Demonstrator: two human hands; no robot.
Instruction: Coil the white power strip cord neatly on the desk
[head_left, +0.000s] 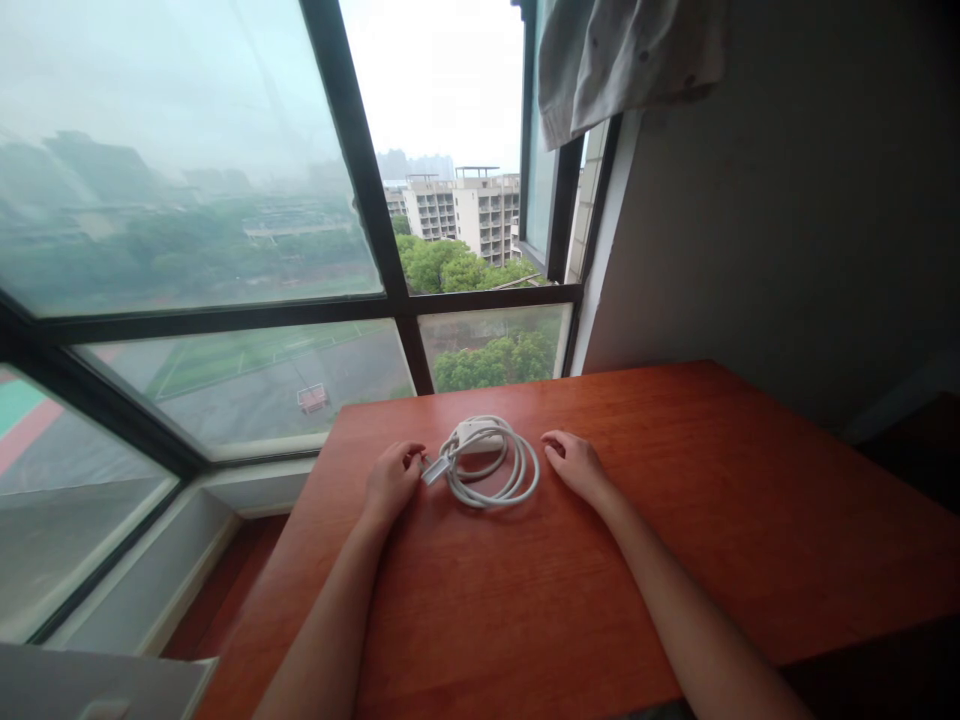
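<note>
A white cable point(517, 480) lies in a loose round coil on the reddish-brown wooden table. At the back of the coil sits a white block point(480, 436), partly covered by the loops; I cannot tell its exact kind. A flat pale grey-white piece point(436, 470) sticks out at the coil's left side. My left hand point(394, 482) rests on the table just left of this piece, fingers loosely curled and holding nothing visible. To the right of the coil, my right hand point(574, 462) rests apart from the cable, its fingers bent and thumb slightly away.
The wooden table point(495, 620) reaches to the window point(480, 297) at the back. A window pane point(541, 130) stands open at the upper right, with a grey cloth point(630, 60) hanging over it. A dark wall point(735, 220) runs along the right.
</note>
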